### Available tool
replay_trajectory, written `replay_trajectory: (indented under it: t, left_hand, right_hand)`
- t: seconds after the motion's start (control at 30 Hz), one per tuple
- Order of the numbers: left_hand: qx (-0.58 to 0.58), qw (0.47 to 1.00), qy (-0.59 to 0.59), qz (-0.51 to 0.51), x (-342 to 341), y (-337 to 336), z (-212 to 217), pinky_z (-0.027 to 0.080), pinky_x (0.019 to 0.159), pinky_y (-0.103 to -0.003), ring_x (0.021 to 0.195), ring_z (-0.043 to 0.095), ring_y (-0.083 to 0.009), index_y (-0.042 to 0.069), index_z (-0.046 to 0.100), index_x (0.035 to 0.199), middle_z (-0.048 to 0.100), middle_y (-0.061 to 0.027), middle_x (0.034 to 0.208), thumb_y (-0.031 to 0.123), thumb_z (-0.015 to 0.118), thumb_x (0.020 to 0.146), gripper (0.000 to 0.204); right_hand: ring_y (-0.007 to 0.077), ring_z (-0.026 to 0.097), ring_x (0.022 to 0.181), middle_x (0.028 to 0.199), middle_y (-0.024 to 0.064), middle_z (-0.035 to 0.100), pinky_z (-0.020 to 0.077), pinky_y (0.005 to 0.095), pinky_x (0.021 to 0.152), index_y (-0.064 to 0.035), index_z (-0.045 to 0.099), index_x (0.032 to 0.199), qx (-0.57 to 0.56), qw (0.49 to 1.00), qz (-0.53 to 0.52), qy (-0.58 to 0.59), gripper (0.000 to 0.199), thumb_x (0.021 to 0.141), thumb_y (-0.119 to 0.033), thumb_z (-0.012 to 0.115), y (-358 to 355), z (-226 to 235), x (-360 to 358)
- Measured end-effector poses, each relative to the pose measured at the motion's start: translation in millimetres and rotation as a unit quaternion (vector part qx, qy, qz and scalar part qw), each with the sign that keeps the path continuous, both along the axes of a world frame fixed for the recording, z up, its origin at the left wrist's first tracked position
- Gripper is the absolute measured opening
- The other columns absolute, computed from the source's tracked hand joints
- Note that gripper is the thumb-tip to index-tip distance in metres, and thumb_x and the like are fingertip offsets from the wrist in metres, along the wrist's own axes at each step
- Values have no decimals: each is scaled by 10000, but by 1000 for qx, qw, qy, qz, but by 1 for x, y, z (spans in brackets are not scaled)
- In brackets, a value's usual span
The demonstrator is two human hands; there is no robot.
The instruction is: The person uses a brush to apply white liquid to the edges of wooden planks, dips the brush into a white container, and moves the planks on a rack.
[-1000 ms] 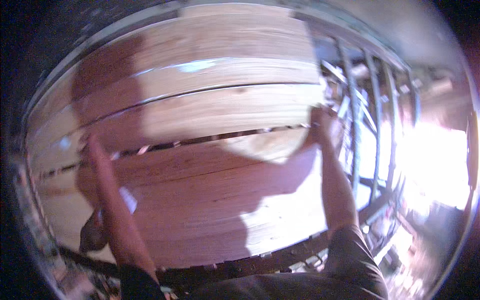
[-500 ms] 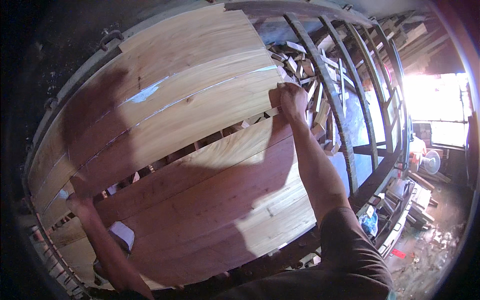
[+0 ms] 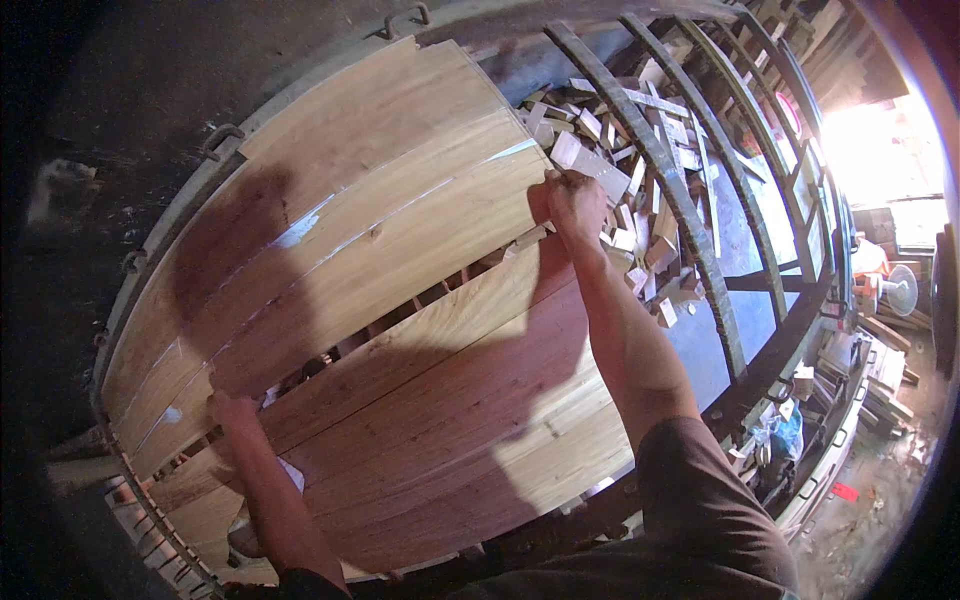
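A wide panel of pale wooden boards (image 3: 420,205) lies at the far side, with pale blue-white streaks along its seams. My right hand (image 3: 577,205) is closed over its near right corner, fingers curled at the edge. Toward the left end of the same near edge, my left hand (image 3: 232,412) grips the panel; shadow covers part of its fingers. A narrow slot separates this panel from the nearer boards (image 3: 430,400), and bits of wood show inside it. Beneath my left forearm lies a white object (image 3: 292,474), mostly hidden, beside something dark and rounded.
Dark frame bars (image 3: 665,165) cross on the right, over a heap of wood offcuts (image 3: 600,150). Metal loops (image 3: 222,138) stick up along the far rim. Farther right are a fan (image 3: 898,290), a blue plastic bag (image 3: 787,435) and stacked wood scraps.
The whole view has shifted, so the boards and my left hand appear farther right. Both hands keep their hold on the same panel edge.
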State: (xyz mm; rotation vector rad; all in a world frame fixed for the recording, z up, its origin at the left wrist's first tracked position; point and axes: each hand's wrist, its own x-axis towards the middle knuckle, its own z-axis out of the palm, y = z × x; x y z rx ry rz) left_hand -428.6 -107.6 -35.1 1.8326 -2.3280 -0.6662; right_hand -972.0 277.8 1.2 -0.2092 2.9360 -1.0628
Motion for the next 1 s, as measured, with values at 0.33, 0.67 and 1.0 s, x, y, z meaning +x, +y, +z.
replay_trajectory:
  t: [0.33, 0.67, 1.0]
  left_hand:
    - [-180, 964, -164, -103, 4, -7, -31, 484, 917, -475, 1005, 608, -457, -86, 581, 1146, 637, -292, 1069, 22, 587, 691, 468]
    - [-217, 939, -248, -100, -53, 19, 18, 429, 984, -452, 1134, 533, -388, 21, 456, 1315, 512, -234, 1253, 164, 558, 878, 471]
    - [-278, 932, 199, 121, -108, 161, 81, 265, 1096, -504, 1327, 332, -402, 50, 157, 1489, 174, -222, 1508, 175, 662, 849, 825]
  right_hand:
    - [401, 670, 806, 808, 234, 678, 513, 443, 761, -101, 745, 950, 6, 1000, 12, 20, 321, 838, -380, 631, 4, -7, 0]
    - [399, 668, 798, 826, 217, 679, 530, 461, 740, -108, 749, 908, 7, 997, 29, 65, 258, 809, -331, 666, 16, -19, -12]
    - [349, 598, 1005, 1026, 172, 658, 450, 454, 925, -60, 620, 1157, 42, 976, 188, 106, 519, 871, -494, 594, 5, -41, -16]
